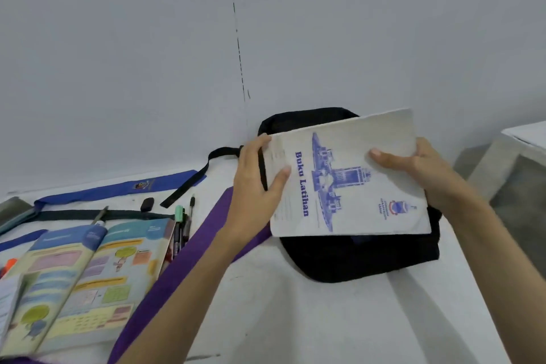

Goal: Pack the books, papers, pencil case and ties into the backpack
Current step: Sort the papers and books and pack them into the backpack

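A white surface set against a pale wall carries everything, and a black backpack lies flat on it at centre right, its strap trailing off to the left. Held just above the backpack is a white exercise book with blue print reading "Buku Latihan", turned sideways and covering most of the bag's upper half.

The left hand has its grip clamped on the book's left edge, thumb on the cover and fingers curled over the far corner. The right hand grips the right edge the same way, thumb lying across the cover, fingers hidden behind.

At near left an open, colourfully illustrated textbook lies flat. A purple tie runs diagonally between the textbook and the backpack, passing under the left forearm. A blue tie lies along the far left by the wall. Several pens lie just beside the textbook's right edge, and a small black eraser-like object sits near them.
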Action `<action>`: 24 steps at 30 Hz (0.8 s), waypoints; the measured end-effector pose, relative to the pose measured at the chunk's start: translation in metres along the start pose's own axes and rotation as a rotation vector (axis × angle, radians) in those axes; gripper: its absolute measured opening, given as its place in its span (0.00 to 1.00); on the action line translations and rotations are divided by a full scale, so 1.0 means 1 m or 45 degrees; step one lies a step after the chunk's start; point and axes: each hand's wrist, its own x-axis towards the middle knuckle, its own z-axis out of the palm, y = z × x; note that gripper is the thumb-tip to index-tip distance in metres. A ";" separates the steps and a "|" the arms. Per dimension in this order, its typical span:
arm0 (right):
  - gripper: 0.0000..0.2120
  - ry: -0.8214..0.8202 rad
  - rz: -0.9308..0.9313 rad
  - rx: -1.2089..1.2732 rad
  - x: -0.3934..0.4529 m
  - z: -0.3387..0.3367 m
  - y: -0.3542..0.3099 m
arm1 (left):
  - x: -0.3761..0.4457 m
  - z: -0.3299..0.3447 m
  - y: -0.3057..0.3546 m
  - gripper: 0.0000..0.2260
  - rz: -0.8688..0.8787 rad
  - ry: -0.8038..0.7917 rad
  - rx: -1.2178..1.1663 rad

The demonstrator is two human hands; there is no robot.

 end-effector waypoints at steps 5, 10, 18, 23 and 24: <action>0.28 0.137 0.027 0.222 0.009 -0.074 0.023 | -0.009 0.058 -0.021 0.36 -0.549 -0.250 -0.171; 0.37 0.011 0.081 0.262 0.029 -0.107 0.042 | -0.009 0.081 -0.022 0.33 -0.508 -0.313 0.081; 0.29 -0.256 0.121 0.322 0.066 -0.129 0.053 | 0.034 0.068 -0.007 0.13 -0.736 0.095 -0.235; 0.39 -0.423 0.282 0.253 0.076 -0.132 0.067 | 0.088 0.058 0.020 0.11 -0.667 0.189 -0.279; 0.39 -0.410 0.334 0.256 0.079 -0.135 0.072 | 0.099 0.055 0.028 0.11 -0.598 0.168 -0.196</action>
